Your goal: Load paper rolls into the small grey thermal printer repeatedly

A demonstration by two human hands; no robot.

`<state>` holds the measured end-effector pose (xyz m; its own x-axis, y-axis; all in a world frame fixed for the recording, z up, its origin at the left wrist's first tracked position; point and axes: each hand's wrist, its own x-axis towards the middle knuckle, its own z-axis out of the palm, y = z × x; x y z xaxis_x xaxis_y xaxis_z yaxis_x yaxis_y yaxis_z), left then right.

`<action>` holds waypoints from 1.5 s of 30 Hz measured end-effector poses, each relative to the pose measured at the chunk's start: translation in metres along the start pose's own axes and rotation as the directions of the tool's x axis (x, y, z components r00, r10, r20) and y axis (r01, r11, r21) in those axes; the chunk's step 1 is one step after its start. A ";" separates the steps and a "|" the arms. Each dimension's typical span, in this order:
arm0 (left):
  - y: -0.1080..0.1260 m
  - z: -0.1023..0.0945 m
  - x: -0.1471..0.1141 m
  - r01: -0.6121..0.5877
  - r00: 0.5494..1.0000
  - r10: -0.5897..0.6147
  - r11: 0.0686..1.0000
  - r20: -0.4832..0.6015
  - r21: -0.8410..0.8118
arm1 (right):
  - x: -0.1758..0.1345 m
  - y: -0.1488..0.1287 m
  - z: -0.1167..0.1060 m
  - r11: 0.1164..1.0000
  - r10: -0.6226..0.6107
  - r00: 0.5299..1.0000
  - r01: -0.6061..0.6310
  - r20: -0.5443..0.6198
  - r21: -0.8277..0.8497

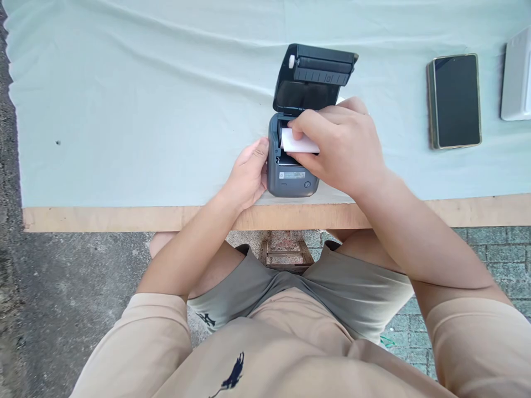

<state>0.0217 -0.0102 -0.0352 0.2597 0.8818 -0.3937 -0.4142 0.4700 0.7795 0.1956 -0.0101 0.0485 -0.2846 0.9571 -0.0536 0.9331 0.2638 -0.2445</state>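
A dark grey label printer (292, 185) stands near the table's front edge with its lid (309, 94) raised. My left hand (251, 171) is closed against the printer's left side, thumb along the casing and the other fingers partly hidden behind it. In my right hand (342, 141) is a white paper roll (299, 142), gripped between thumb and fingers at the printer's open compartment. The roll's left end sits inside the compartment; its right end is hidden by my hand. A small bit of white shows behind my right knuckles, too little to name.
Right of the printer lies a smartphone (458, 101) on what looks like a box or second device. A white object (518, 77) is cut off at the right edge. Pale green cloth (145, 110) covers the table, leaving a wooden front edge (103, 219) bare.
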 end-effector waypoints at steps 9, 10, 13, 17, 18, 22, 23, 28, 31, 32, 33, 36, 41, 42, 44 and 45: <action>-0.001 0.000 0.001 0.024 1.000 -0.024 1.000 0.012 -0.018 | 0.000 0.006 0.000 0.997 -0.078 0.997 0.078 0.014 0.002; -0.001 0.000 0.001 0.021 1.000 -0.021 0.999 0.013 -0.031 | 0.000 0.008 0.002 0.996 -0.090 0.996 0.090 -0.003 -0.001; 0.001 0.001 0.000 0.014 1.000 -0.014 0.999 0.013 -0.051 | -0.002 0.015 0.010 0.982 -0.186 0.975 0.183 -0.123 -0.033; 0.002 0.001 -0.001 0.023 0.999 -0.022 1.000 0.030 -0.019 | -0.006 0.025 0.028 0.936 -0.350 0.886 0.346 -0.306 -0.069; 0.002 0.001 -0.001 0.024 0.999 -0.023 1.000 0.034 -0.013 | -0.007 0.026 0.032 0.929 -0.366 0.870 0.364 -0.332 -0.069; 0.005 0.004 0.000 0.033 0.999 -0.033 0.999 0.017 -0.013 | -0.012 0.029 0.040 0.916 -0.384 0.839 0.399 -0.386 -0.043; 0.006 0.005 0.000 0.037 0.999 -0.037 0.999 0.005 -0.014 | -0.013 0.029 0.041 0.912 -0.389 0.833 0.408 -0.393 -0.038; 0.018 0.011 0.001 0.043 0.999 -0.043 0.999 -0.013 -0.015 | -0.016 0.028 0.042 0.894 -0.404 0.821 0.447 -0.404 0.014; 0.025 0.011 0.002 0.037 0.999 -0.037 0.999 0.034 -0.014 | -0.018 0.027 0.044 0.884 -0.398 0.814 0.464 -0.423 0.062; 0.026 0.011 0.002 0.031 0.999 -0.031 0.999 0.043 -0.014 | -0.018 0.027 0.045 0.882 -0.398 0.809 0.468 -0.432 0.062; 0.026 0.012 0.003 0.022 0.999 -0.022 1.000 0.042 -0.017 | -0.019 0.028 0.045 0.882 -0.401 0.805 0.469 -0.438 0.055; 0.023 0.013 0.003 0.007 1.000 -0.007 0.998 0.015 -0.056 | -0.019 0.027 0.045 0.887 -0.409 0.802 0.462 -0.435 0.019; 0.012 0.009 0.002 0.000 1.000 0.002 0.994 0.011 -0.109 | -0.020 0.023 0.046 0.868 -0.455 0.716 0.489 -0.529 -0.084; 0.012 0.007 0.002 0.002 1.000 0.000 0.995 0.020 -0.098 | -0.019 0.022 0.047 0.862 -0.466 0.688 0.495 -0.556 -0.110; 0.011 0.004 0.000 0.013 1.000 -0.011 0.997 0.028 -0.083 | -0.019 0.021 0.050 0.846 -0.492 0.639 0.512 -0.592 -0.150; 0.011 0.003 0.000 0.020 0.999 -0.018 0.996 0.027 -0.084 | -0.019 0.020 0.051 0.837 -0.504 0.622 0.522 -0.599 -0.161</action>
<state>0.0193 -0.0053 -0.0248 0.2908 0.8717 -0.3944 -0.4806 0.4895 0.7276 0.2084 -0.0292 -0.0049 -0.5152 0.5345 0.6700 0.6682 0.7400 -0.0765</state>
